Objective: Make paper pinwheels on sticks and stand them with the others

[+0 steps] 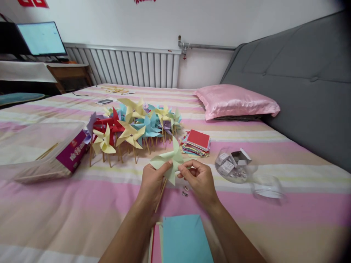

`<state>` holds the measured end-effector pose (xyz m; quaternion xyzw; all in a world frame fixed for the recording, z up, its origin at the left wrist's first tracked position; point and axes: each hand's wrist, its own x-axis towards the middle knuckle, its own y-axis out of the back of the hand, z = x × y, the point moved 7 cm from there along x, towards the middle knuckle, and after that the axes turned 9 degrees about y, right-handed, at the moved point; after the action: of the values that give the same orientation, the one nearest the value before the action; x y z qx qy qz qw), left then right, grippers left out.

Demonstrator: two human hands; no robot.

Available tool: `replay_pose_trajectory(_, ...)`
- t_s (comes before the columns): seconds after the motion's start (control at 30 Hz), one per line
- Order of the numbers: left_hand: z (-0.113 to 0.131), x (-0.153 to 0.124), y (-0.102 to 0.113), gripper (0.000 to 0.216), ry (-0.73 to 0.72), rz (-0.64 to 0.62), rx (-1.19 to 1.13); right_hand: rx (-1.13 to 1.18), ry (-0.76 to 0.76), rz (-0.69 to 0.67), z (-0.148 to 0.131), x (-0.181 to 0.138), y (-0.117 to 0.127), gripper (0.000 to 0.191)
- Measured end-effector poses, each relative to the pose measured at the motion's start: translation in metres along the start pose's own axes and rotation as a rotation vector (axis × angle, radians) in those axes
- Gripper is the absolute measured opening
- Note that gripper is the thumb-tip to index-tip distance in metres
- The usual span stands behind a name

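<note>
A pale green paper pinwheel is held up between my two hands over the striped bedspread. My left hand is closed on it, thumb across the folded centre. A thin wooden stick slants down below the pinwheel beside that hand; where its upper end meets the paper is hidden. My right hand pinches at the pinwheel's right side near the middle, and whatever sits between those fingertips is too small to make out. Several small metal fasteners lie on the bedspread below the pinwheel. Turquoise paper lies between my forearms.
Finished pinwheels on sticks crowd together beyond my left hand. Left of them is a clear plastic box with sticks. A stack of coloured paper squares, a clear round container and its lid lie right. A pink pillow is behind.
</note>
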<state>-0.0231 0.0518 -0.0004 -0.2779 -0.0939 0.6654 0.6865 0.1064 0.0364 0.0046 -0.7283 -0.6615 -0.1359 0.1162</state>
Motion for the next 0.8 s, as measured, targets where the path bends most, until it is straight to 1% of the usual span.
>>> replay_pose_trajectory(0.07,0.0005,0.0004,-0.0006,0.024,-0.019,-0.012,0.014,-0.011,0.001,0.021,0.0016,-0.0002,0.0013,0.021)
replay_pose_trajectory(0.37,-0.0022,0.0025,0.0034,0.031,-0.075,0.010,0.110,-0.056,0.001,0.103,0.0029,-0.0014,0.0052,0.023)
replay_pose_trajectory(0.6,-0.0025,0.0029,0.0029,0.031,-0.094,0.015,0.157,-0.076,-0.019,0.118,0.0047,-0.0012,0.0074,0.022)
replay_pose_trajectory(0.8,-0.0023,0.0024,0.0040,0.033,-0.083,0.055,0.185,-0.088,-0.003,0.117,0.0043,-0.0002,0.0089,0.023)
